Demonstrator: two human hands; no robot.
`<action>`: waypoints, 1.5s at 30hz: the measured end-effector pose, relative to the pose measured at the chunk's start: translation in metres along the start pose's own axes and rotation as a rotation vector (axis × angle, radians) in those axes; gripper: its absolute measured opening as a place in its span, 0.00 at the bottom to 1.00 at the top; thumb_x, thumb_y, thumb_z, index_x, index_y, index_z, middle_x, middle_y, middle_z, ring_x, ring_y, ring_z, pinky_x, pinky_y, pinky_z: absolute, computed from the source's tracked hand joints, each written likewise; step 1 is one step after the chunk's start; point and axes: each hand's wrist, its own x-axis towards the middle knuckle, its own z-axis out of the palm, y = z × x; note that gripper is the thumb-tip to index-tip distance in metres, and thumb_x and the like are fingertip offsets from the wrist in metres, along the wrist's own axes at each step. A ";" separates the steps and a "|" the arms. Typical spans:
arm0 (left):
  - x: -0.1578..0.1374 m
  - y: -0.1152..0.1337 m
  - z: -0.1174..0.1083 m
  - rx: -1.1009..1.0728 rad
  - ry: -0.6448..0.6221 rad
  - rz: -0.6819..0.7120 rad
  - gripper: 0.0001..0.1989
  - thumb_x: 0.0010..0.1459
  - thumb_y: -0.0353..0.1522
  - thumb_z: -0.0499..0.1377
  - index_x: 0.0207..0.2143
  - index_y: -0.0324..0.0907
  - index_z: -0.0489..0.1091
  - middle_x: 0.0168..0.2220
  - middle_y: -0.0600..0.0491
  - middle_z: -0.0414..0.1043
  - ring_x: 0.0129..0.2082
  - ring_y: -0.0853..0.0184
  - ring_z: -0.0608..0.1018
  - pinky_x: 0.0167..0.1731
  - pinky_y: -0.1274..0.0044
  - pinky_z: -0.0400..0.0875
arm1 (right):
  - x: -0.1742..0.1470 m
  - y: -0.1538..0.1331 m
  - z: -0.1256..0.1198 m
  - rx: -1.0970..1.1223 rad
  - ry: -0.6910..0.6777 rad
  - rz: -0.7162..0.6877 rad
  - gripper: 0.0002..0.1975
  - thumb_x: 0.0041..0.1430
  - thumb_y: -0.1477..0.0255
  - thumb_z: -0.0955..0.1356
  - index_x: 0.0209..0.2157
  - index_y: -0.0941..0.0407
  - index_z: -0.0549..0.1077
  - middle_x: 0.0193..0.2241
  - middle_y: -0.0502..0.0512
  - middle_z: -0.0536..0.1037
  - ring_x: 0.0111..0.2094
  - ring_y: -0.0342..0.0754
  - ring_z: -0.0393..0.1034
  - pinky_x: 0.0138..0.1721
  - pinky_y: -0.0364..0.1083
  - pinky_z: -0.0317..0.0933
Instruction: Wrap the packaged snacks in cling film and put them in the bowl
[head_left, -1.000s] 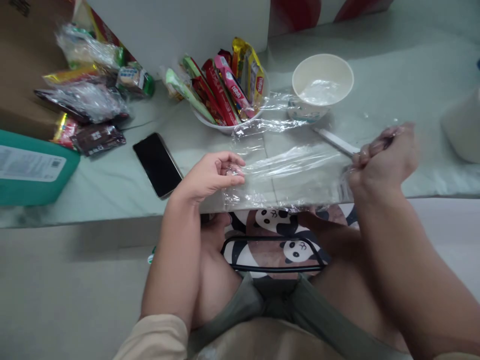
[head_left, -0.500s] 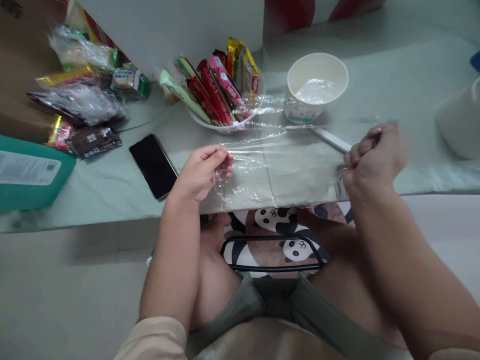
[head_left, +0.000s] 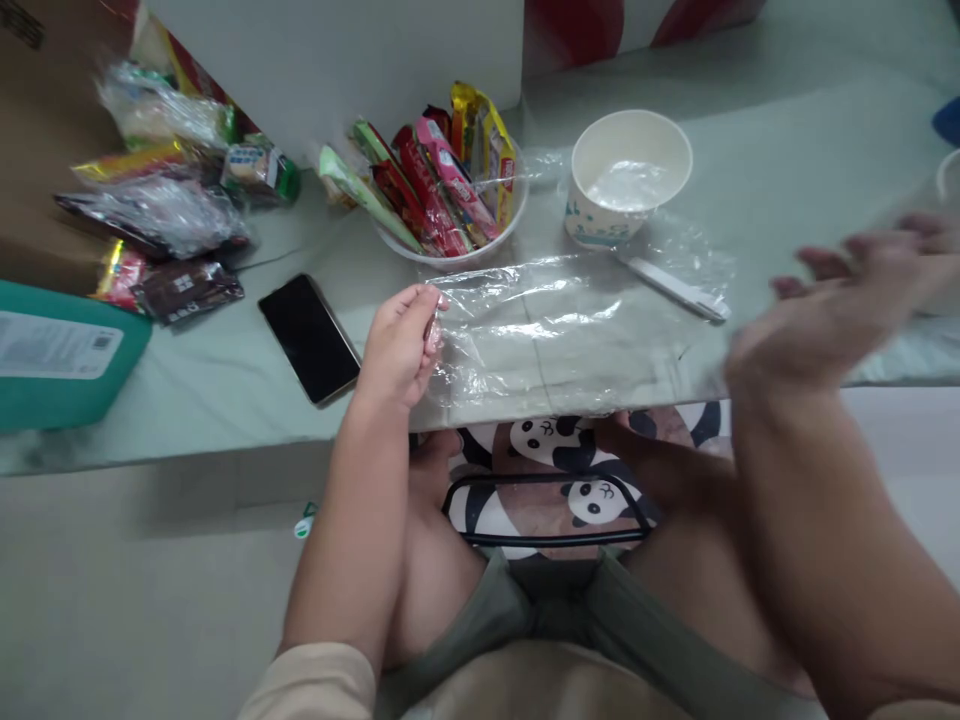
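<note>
Indoors, the left hand (head_left: 405, 345) pinches clear plastic film (head_left: 540, 325) beside a smartphone (head_left: 309, 338) — the right hand (head_left: 840, 305), blurred, hangs open above the table (head_left: 802, 130).

I see a table (head_left: 795, 150) spread with a pale green cloth that wrinkles slightly toward its near edge. Along its back I make out a plain white panel (head_left: 360, 60), and at the far left brown cardboard (head_left: 45, 150). Below, I get a grey-beige floor (head_left: 150, 600), a panda-print surface (head_left: 555, 505) and a thin black frame (head_left: 555, 540). The light reaching me is dim and cool.
</note>
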 end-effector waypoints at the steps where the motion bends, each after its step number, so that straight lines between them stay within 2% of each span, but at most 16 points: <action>1: 0.000 0.000 0.002 0.005 0.009 -0.006 0.13 0.67 0.36 0.56 0.28 0.44 0.63 0.12 0.63 0.52 0.09 0.77 0.50 0.11 0.82 0.39 | 0.000 -0.002 -0.010 -0.030 -0.041 -0.153 0.06 0.62 0.72 0.60 0.36 0.50 0.67 0.30 0.45 0.68 0.29 0.37 0.69 0.29 0.43 0.57; 3: 0.000 -0.001 0.006 0.027 0.030 -0.016 0.12 0.66 0.36 0.56 0.28 0.44 0.64 0.12 0.63 0.52 0.09 0.77 0.50 0.11 0.82 0.40 | -0.011 -0.009 -0.029 -0.132 -0.241 -0.410 0.06 0.62 0.66 0.63 0.31 0.50 0.68 0.24 0.45 0.67 0.23 0.40 0.64 0.26 0.45 0.54; 6: 0.004 -0.003 0.010 0.034 0.072 -0.017 0.12 0.63 0.37 0.58 0.27 0.44 0.63 0.11 0.63 0.51 0.09 0.77 0.50 0.11 0.81 0.41 | -0.046 -0.020 -0.043 -0.363 -1.025 -0.567 0.07 0.60 0.67 0.70 0.31 0.52 0.70 0.23 0.47 0.72 0.24 0.43 0.67 0.27 0.46 0.57; 8: 0.007 -0.005 0.011 0.031 0.098 -0.006 0.12 0.62 0.38 0.58 0.27 0.45 0.62 0.11 0.64 0.50 0.09 0.77 0.50 0.11 0.81 0.41 | -0.068 -0.020 -0.044 -0.565 -1.391 -0.666 0.11 0.58 0.64 0.73 0.41 0.53 0.75 0.36 0.55 0.80 0.38 0.53 0.75 0.37 0.52 0.66; 10: 0.011 -0.007 0.011 0.043 0.101 0.010 0.12 0.62 0.39 0.58 0.28 0.45 0.61 0.12 0.64 0.50 0.09 0.77 0.50 0.11 0.80 0.41 | -0.078 -0.014 -0.043 -0.712 -1.523 -0.737 0.18 0.59 0.67 0.73 0.51 0.52 0.75 0.51 0.61 0.79 0.53 0.62 0.73 0.48 0.59 0.66; 13: 0.013 -0.006 0.007 0.079 0.091 0.030 0.14 0.60 0.42 0.58 0.28 0.46 0.59 0.12 0.65 0.48 0.10 0.77 0.51 0.11 0.80 0.41 | -0.073 -0.001 -0.043 -0.701 -1.482 -0.742 0.10 0.64 0.73 0.69 0.46 0.51 0.77 0.49 0.57 0.81 0.55 0.57 0.73 0.52 0.56 0.65; 17: 0.011 -0.001 0.003 0.082 0.150 0.006 0.11 0.59 0.39 0.58 0.28 0.46 0.60 0.13 0.64 0.49 0.10 0.78 0.50 0.11 0.81 0.41 | -0.057 -0.005 -0.042 -0.523 -1.366 -0.535 0.05 0.66 0.71 0.67 0.35 0.52 0.76 0.34 0.53 0.83 0.39 0.50 0.78 0.42 0.50 0.69; 21: 0.009 0.002 0.004 0.084 0.217 -0.037 0.08 0.57 0.33 0.58 0.26 0.43 0.64 0.14 0.63 0.53 0.10 0.78 0.52 0.11 0.82 0.41 | -0.056 -0.023 -0.036 -0.422 -1.099 0.028 0.07 0.64 0.66 0.69 0.32 0.53 0.74 0.20 0.47 0.75 0.20 0.42 0.69 0.22 0.43 0.62; 23: 0.008 0.002 0.004 0.143 0.233 -0.034 0.08 0.55 0.32 0.60 0.24 0.42 0.65 0.14 0.62 0.54 0.11 0.78 0.54 0.11 0.82 0.42 | -0.056 -0.026 -0.032 -0.330 -0.984 0.335 0.12 0.63 0.60 0.70 0.32 0.53 0.74 0.16 0.44 0.69 0.14 0.40 0.61 0.15 0.42 0.53; 25: 0.008 0.002 0.005 0.196 0.247 -0.035 0.09 0.55 0.31 0.60 0.23 0.42 0.67 0.13 0.62 0.54 0.11 0.78 0.54 0.11 0.82 0.42 | -0.055 -0.022 -0.029 -0.243 -0.907 0.524 0.17 0.58 0.53 0.73 0.30 0.53 0.73 0.13 0.42 0.64 0.12 0.39 0.55 0.13 0.41 0.47; 28: 0.008 0.004 0.005 0.221 0.250 -0.054 0.09 0.56 0.32 0.60 0.23 0.42 0.68 0.12 0.62 0.53 0.10 0.78 0.52 0.11 0.82 0.41 | -0.052 -0.012 -0.027 -0.145 -0.831 0.600 0.24 0.50 0.48 0.76 0.23 0.52 0.67 0.12 0.41 0.59 0.12 0.38 0.51 0.13 0.41 0.47; 33: 0.012 0.002 0.000 0.323 0.246 -0.070 0.09 0.58 0.35 0.59 0.26 0.43 0.69 0.14 0.60 0.57 0.12 0.75 0.57 0.13 0.80 0.44 | -0.049 -0.007 -0.024 -0.022 -0.841 0.642 0.29 0.49 0.44 0.75 0.21 0.52 0.62 0.11 0.41 0.54 0.12 0.37 0.46 0.14 0.42 0.46; 36: 0.007 -0.003 -0.002 0.516 0.328 0.093 0.12 0.61 0.39 0.59 0.27 0.44 0.69 0.20 0.54 0.64 0.23 0.68 0.70 0.20 0.78 0.58 | -0.049 -0.009 -0.021 0.008 -0.822 0.648 0.28 0.50 0.44 0.75 0.23 0.51 0.62 0.12 0.40 0.54 0.13 0.37 0.46 0.15 0.42 0.47; 40: -0.015 -0.008 0.009 0.722 0.546 0.672 0.06 0.59 0.35 0.61 0.36 0.45 0.68 0.41 0.48 0.69 0.46 0.58 0.73 0.44 0.69 0.69 | -0.052 -0.006 -0.019 -0.015 -0.843 0.644 0.29 0.51 0.41 0.73 0.23 0.51 0.63 0.13 0.42 0.55 0.14 0.39 0.49 0.15 0.43 0.49; 43: -0.028 -0.012 0.030 0.619 0.151 0.922 0.06 0.62 0.37 0.59 0.38 0.45 0.71 0.39 0.49 0.72 0.43 0.60 0.74 0.48 0.68 0.69 | -0.061 -0.005 -0.017 -0.042 -0.870 0.640 0.29 0.51 0.40 0.71 0.23 0.51 0.64 0.13 0.43 0.56 0.14 0.40 0.51 0.15 0.43 0.49; 45: -0.031 -0.017 0.046 0.549 -0.194 0.891 0.11 0.60 0.39 0.62 0.42 0.43 0.73 0.46 0.47 0.75 0.48 0.61 0.75 0.51 0.69 0.70 | -0.067 -0.006 -0.014 -0.064 -0.902 0.602 0.30 0.52 0.40 0.70 0.23 0.52 0.65 0.14 0.44 0.59 0.14 0.39 0.52 0.15 0.42 0.48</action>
